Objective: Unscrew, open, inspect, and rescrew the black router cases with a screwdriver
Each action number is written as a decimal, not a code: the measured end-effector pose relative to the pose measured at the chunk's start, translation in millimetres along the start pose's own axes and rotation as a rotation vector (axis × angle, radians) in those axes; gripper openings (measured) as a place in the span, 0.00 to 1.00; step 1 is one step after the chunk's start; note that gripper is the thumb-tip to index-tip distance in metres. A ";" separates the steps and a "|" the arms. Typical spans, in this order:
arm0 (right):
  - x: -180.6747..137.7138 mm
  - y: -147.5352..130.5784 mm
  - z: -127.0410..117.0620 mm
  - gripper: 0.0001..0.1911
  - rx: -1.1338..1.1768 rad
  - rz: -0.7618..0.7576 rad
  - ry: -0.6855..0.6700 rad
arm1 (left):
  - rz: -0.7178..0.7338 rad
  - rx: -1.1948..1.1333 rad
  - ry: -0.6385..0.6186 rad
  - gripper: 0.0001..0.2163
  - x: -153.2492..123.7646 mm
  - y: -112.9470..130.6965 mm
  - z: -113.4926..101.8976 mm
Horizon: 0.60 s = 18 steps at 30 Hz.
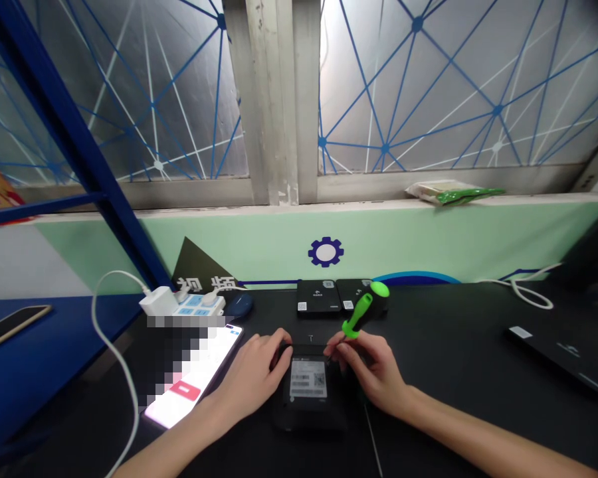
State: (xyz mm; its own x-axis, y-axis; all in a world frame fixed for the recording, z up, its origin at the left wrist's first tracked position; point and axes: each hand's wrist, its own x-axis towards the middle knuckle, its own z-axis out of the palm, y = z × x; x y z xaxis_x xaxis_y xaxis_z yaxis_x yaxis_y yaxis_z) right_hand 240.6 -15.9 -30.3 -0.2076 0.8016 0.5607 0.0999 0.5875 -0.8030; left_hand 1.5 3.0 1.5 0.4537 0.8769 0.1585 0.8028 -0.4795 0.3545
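Observation:
A black box-like electronic device (285, 417) lies on the dark table before me, its white printed label (307, 380) facing up. My left hand (259, 365) is closed at its upper left corner, thumb and curled fingers against the edge. In my right hand (371, 365) is a screwdriver (360, 312) with a bright green handle, pinched low near the shaft. It leans with the handle up and to the right, over the device's upper right corner. My fingers hide its tip. A small T-shaped mark or part (310, 338) shows just beyond the device.
Black boxes (319, 297) stand at the wall, near a round green top (379, 289). To the left are a lit phone (199, 378), a power strip (199, 305), a white cable (129, 372) and a dark blue case (240, 305). A flat black device (568, 358) lies right.

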 end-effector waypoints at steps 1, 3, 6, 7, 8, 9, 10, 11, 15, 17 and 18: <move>0.4 0.0 -0.1 0.09 -0.021 -0.011 0.021 | -0.001 0.002 0.002 0.11 -0.1 -0.1 0.2; 1.5 0.4 0.2 0.10 -0.066 -0.029 0.059 | -0.004 -0.006 0.000 0.11 -0.4 -0.1 0.1; 3.3 1.9 1.6 0.10 -0.078 -0.031 0.088 | -0.007 -0.022 -0.010 0.11 -0.9 0.3 -0.9; 3.9 2.4 2.2 0.11 -0.069 -0.028 0.088 | -0.005 -0.023 -0.011 0.11 -1.0 0.6 -1.3; 4.5 2.7 2.7 0.11 -0.060 -0.024 0.086 | -0.002 -0.023 -0.011 0.12 -1.1 0.9 -1.8; 5.2 2.6 3.0 0.11 -0.055 -0.017 0.080 | 0.002 -0.022 -0.010 0.12 -1.1 1.3 -2.2; 5.9 1.9 3.0 0.10 -0.057 -0.007 0.071 | 0.005 -0.019 -0.009 0.13 -1.1 1.7 -2.6; 6.6 0.5 2.8 0.10 -0.064 0.011 0.059 | 0.006 -0.016 -0.009 0.13 -1.0 2.1 -2.8; 9.4 -8.7 -0.4 0.12 -0.141 0.101 0.020 | -0.002 0.001 -0.007 0.12 -0.3 3.3 -2.6; 10.4 -12.3 -2.1 0.14 -0.163 0.122 -0.002 | -0.006 0.000 -0.008 0.12 -0.2 3.1 -2.1; 10.7 -13.2 -2.8 0.14 -0.166 0.127 -0.013 | -0.005 -0.006 -0.010 0.12 -0.3 2.8 -1.8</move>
State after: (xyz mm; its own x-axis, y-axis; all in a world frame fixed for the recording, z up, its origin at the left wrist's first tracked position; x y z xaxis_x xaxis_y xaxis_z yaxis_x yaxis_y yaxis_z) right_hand 239.8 -14.7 -13.1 -0.1960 0.8696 0.4532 0.2845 0.4927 -0.8224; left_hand 2.9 1.5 4.1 0.4533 0.8791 0.1476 0.8030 -0.4746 0.3605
